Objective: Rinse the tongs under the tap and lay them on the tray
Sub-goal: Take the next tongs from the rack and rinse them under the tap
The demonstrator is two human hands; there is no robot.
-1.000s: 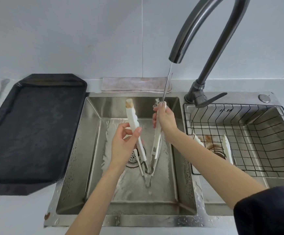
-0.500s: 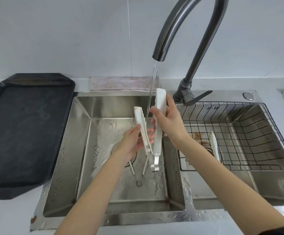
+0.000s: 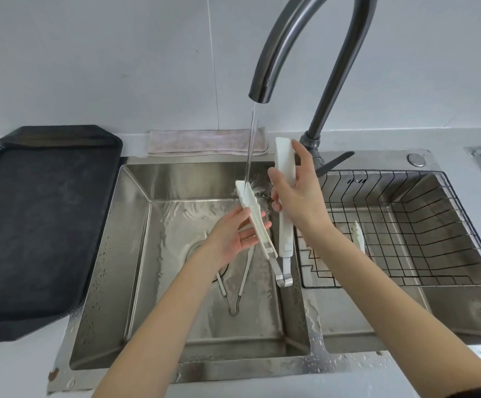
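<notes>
White plastic and steel: tongs (image 3: pixel 283 225) held spread in a V over the left basin of the sink (image 3: pixel 136 225), hinge low and toward the body, two arms rising away toward the tap (image 3: pixel 259 93). Left arm's tip directly under the falling stream (image 3: pixel 250 145), water breaking on it; right arm's tip beside the stream on the right, dry side of it. Long axis close to upright, tilted back toward the tap.

Left hand (image 3: pixel 233 237) below and left of the tap's mouth, palm up, thumb and fingers lightly pinching the left arm of the tongs. Right hand (image 3: pixel 296 193) just right of the stream, fingers wrapped round the right arm, forearm crossing the wire basket (image 3: pixel 405 225).

Black tray (image 3: pixel 38 225) far left of the tap, beside the sink, well apart from both hands; left hand nearer. Judged still mid-rinse; laying down likely calls for a leftward carry with the hinge swung level.

A second pair of tongs (image 3: pixel 235 285) flat on the basin floor below the tap. Folded cloth (image 3: pixel 207 142) behind the sink.
</notes>
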